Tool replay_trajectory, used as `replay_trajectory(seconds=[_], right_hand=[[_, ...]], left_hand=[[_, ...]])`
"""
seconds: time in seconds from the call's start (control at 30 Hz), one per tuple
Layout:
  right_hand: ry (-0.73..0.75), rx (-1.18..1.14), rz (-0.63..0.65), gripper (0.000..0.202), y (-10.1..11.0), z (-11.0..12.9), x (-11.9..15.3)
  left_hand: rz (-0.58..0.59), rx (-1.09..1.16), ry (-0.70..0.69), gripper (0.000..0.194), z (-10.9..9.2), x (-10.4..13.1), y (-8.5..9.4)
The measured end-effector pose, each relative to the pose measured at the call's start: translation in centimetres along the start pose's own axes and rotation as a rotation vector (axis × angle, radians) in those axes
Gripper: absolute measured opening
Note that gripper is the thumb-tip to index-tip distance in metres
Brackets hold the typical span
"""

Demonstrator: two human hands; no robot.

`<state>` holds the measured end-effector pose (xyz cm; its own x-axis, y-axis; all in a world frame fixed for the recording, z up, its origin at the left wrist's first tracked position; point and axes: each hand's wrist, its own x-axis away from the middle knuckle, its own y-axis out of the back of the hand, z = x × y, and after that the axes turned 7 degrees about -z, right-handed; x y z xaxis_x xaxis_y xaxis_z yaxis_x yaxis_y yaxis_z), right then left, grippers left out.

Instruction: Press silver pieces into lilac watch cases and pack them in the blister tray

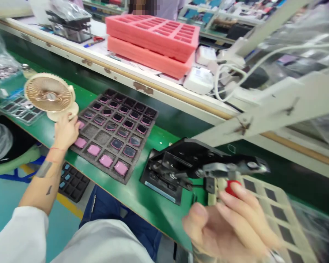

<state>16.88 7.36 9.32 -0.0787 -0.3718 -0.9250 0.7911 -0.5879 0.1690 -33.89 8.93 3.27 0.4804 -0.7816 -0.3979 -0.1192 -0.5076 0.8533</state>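
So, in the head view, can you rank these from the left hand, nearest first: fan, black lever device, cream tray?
From the left hand:
1. Fan, just beyond it.
2. Black lever device, to its right.
3. Cream tray, farthest right.

Factory workshop: green workbench (178,219), parts tray (101,137)

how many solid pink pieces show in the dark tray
5: four pieces along the near edge of the dark tray, and a fifth piece partly covered by the left hand. Others may be hidden.
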Motion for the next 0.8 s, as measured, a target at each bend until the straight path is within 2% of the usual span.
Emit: replay_trajectory(seconds=[0.07, 0.1, 0.2, 0.27, 0.3, 0.37, 0.43, 0.5, 0.57, 0.63, 0.67, 0.8], right_hand=[[0.168, -0.019, -0.008, 0.047, 0.4, 1.1, -0.3], [0.199, -0.008, 0.002, 0.050, 0.7, 1.5, -0.4], [0.110, 0.126, -0.088, 0.048, 2.3, 1.9, 0.2], [-0.036, 0.221, -0.063, 0.041, 4.0, 1.5, 1.1], [-0.135, 0.264, 0.024, 0.037, 5.0, 1.1, 1.6], [-0.307, 0.384, 0.302, 0.035, 6.7, 0.6, 3.2], [-0.373, 0.577, 0.556, 0.041, 7.6, 0.2, 5.0], [-0.407, 0.785, 0.737, 0.049, 7.7, 0.1, 7.1], [-0.463, 0.899, 0.839, 0.049, 7.4, -0.1, 8.9], [-0.536, 0.869, 0.854, 0.048, 7.2, -0.3, 10.2], [-0.572, 0.794, 0.820, 0.045, 7.2, -0.4, 10.5], [-0.725, 0.265, 0.536, 0.033, 8.5, -1.0, 10.8]], left_hand=[[-0.031, -0.040, -0.040, 0.049, 0.1, 0.0, 0.5], [-0.053, -0.044, -0.049, 0.054, 0.0, 0.0, 0.7], [-0.111, -0.005, -0.092, 0.054, -0.5, 0.5, 1.3], [-0.116, 0.084, -0.164, 0.049, -1.5, 1.4, 1.6], [-0.099, 0.148, -0.209, 0.045, -2.2, 2.0, 1.7], [-0.005, 0.271, -0.340, 0.038, -4.0, 3.4, 1.6], [0.142, 0.300, -0.498, 0.037, -5.8, 4.5, 0.9], [0.242, 0.221, -0.588, 0.042, -7.5, 5.2, 0.0], [0.263, 0.122, -0.600, 0.047, -8.9, 5.4, -0.9], [0.251, 0.073, -0.619, 0.052, -9.8, 5.2, -1.6], [0.250, 0.065, -0.648, 0.054, -10.1, 5.0, -1.9], [0.242, 0.120, -0.721, 0.056, -10.9, 4.7, -2.8]])
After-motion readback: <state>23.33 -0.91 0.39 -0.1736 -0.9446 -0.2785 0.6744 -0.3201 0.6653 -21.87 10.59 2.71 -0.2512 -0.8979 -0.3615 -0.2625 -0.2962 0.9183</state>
